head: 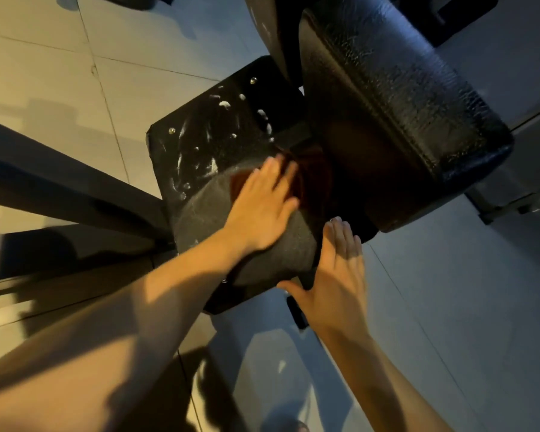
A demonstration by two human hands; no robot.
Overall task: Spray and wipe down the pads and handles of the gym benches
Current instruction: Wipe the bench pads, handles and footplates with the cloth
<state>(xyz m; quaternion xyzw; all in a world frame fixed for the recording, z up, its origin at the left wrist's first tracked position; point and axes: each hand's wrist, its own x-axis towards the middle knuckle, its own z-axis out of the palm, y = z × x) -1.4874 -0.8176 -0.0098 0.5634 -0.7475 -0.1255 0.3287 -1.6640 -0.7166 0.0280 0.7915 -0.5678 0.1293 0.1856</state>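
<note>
Your left hand (259, 210) lies flat with straight fingers and presses a dark red cloth (307, 179) on the seat pad (200, 151), below its white foam spots (225, 104). Your right hand (340, 275), also flat, touches the pad's side edge.

A black gym bench seat pad (200, 145) is standing over a pale tiled floor (44, 73). White foam blobs (224, 104) are sitting on the pad, and a reddish-brown cloth (309, 177) is lying across its nearer part.
</note>
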